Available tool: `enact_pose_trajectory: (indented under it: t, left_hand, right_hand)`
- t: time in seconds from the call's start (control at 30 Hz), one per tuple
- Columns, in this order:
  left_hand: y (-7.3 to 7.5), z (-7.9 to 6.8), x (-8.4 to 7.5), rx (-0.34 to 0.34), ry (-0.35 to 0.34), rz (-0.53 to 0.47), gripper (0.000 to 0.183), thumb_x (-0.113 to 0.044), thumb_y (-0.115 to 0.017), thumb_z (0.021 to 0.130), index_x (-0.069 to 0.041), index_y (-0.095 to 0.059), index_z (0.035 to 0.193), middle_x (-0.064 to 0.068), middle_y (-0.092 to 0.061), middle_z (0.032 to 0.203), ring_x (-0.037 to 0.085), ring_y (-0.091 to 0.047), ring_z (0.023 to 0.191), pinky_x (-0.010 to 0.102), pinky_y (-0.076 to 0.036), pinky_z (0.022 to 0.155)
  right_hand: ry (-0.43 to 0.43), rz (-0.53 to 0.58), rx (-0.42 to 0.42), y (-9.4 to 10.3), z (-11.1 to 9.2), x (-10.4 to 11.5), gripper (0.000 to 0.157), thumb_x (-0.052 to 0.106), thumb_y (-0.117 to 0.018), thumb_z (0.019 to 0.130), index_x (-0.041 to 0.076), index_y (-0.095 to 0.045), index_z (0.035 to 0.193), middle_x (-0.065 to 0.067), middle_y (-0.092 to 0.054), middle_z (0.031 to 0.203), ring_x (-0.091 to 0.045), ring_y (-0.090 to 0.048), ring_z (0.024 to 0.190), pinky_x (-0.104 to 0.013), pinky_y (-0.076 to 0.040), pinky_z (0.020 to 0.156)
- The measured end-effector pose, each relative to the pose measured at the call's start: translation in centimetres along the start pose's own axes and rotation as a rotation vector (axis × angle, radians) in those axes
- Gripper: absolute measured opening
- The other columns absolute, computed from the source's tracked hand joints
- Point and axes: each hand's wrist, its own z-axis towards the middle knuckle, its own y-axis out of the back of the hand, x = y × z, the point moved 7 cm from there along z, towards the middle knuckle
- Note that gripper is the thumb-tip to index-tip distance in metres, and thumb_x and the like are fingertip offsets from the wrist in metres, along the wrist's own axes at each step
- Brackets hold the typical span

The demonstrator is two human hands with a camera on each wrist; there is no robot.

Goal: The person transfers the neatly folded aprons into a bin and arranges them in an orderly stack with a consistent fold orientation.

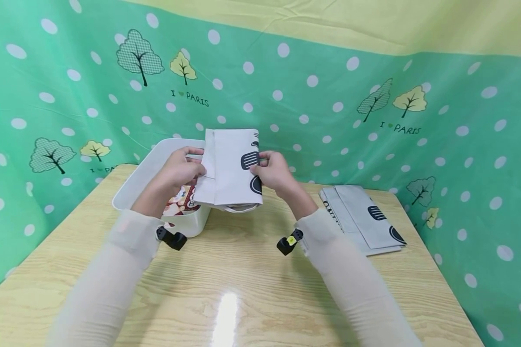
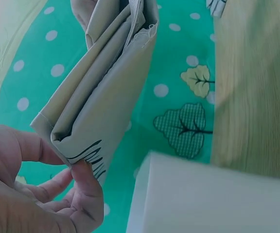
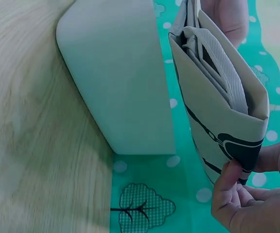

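Both hands hold up a folded white apron [image 1: 234,168] with black utensil prints, above the table and beside a white plastic bin [image 1: 156,154]. My left hand [image 1: 180,169] pinches its left edge, thumb in front; in the left wrist view the fingers and thumb meet at a folded corner. At the opposite edge my right hand [image 1: 279,172] pinches the printed side between thumb and fingers. Stacked layers and a looped woven strap [image 3: 222,68] show along the fold in the right wrist view. The apron overlaps the bin's right side in the head view.
Inside the bin lies a red patterned item [image 1: 180,202], partly hidden by the left hand and apron. A second folded white cloth [image 1: 360,217] with similar black prints lies on the right of the wooden table [image 1: 260,289]. A green dotted curtain [image 1: 286,106] hangs behind.
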Motion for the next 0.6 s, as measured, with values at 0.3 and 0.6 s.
enact_pose_trajectory:
  t: [0.3, 0.6]
  left_hand:
    - [2.3, -0.8, 1.0, 0.003, 0.006, 0.069, 0.061, -0.005, -0.059, 0.098, -0.003, -0.035, 0.154, 0.024, -0.047, 0.139, 0.033, -0.055, 0.108, 0.032, -0.058, 0.077]
    - [4.5, -0.8, 2.2, 0.0, 0.02, 0.147, 0.062, -0.007, -0.058, 0.099, -0.002, -0.033, 0.155, 0.025, -0.045, 0.139, 0.034, -0.052, 0.106, 0.033, -0.055, 0.073]
  right_hand:
    - [0.03, 0.042, 0.028, -2.6, 0.0, 0.4, 0.047, 0.003, -0.064, 0.099, -0.006, -0.049, 0.143, -0.016, -0.064, 0.105, -0.021, -0.068, 0.083, -0.03, -0.061, 0.07]
    - [0.014, 0.078, 0.01, -4.9, 0.3, 0.6, 0.045, 0.003, -0.065, 0.099, -0.006, -0.05, 0.141, -0.015, -0.065, 0.103, -0.02, -0.069, 0.08, -0.03, -0.061, 0.068]
